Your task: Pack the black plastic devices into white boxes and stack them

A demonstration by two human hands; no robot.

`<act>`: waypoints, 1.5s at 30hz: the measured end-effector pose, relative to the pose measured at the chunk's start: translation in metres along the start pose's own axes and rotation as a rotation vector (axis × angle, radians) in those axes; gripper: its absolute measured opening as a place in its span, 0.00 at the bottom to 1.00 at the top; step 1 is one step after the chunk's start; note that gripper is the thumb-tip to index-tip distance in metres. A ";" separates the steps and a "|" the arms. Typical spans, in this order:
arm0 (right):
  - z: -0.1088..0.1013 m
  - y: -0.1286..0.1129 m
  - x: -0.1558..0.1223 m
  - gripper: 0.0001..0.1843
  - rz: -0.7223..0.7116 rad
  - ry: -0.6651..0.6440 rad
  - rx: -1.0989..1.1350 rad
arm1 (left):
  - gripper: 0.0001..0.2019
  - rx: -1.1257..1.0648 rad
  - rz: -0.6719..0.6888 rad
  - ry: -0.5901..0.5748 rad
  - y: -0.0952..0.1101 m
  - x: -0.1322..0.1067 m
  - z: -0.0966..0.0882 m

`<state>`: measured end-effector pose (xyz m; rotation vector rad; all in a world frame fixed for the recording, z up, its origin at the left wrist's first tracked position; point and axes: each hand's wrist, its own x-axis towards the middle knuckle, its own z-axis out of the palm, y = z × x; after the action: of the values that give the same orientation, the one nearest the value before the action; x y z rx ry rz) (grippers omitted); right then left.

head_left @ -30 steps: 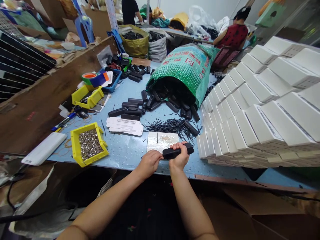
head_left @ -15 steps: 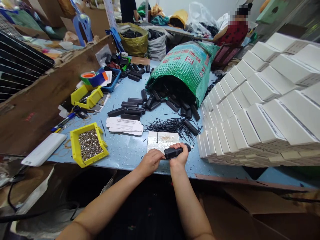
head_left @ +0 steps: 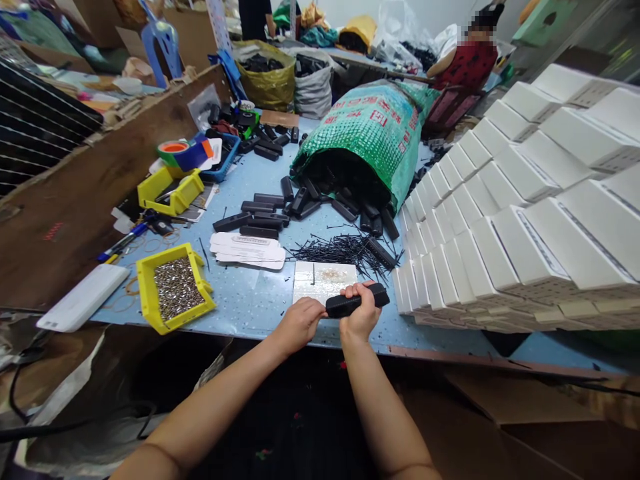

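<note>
My right hand (head_left: pixel 361 315) is wrapped around a black plastic bar-shaped part (head_left: pixel 379 295) held level over the near edge of the blue table (head_left: pixel 250 303). My left hand (head_left: pixel 299 323) is closed in a pinch at the left end of that part; what its fingertips hold is hidden. Just beyond the hands lies a small white card (head_left: pixel 324 279), and behind it a heap of thin black pins (head_left: pixel 345 250).
A yellow bin of small metal pieces (head_left: pixel 175 287) sits at the left. Loose black parts (head_left: pixel 260 215) spill from a green sack (head_left: pixel 373 137). Stacks of white boxes (head_left: pixel 525 220) fill the right. Flat white cartons (head_left: pixel 247 250) lie mid-table. A seated person in red (head_left: pixel 463 63) works behind.
The black part tilted toward me in my right hand, then swung back level. Both hands stayed at the table's near edge.
</note>
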<state>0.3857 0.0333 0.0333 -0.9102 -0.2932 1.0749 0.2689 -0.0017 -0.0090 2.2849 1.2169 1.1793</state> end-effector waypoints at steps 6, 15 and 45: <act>-0.008 0.004 0.012 0.17 0.153 0.073 0.025 | 0.08 -0.111 -0.175 -0.090 0.000 -0.006 0.006; -0.007 0.002 0.016 0.17 0.148 0.039 0.043 | 0.05 -0.103 -0.240 -0.060 0.001 -0.005 0.000; -0.031 0.037 0.066 0.08 -0.222 -0.010 -0.486 | 0.15 0.051 -0.182 -0.180 -0.065 -0.043 0.008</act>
<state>0.4129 0.0804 -0.0274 -1.2701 -0.6671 0.8127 0.2262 0.0037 -0.0746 2.2063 1.3643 0.8687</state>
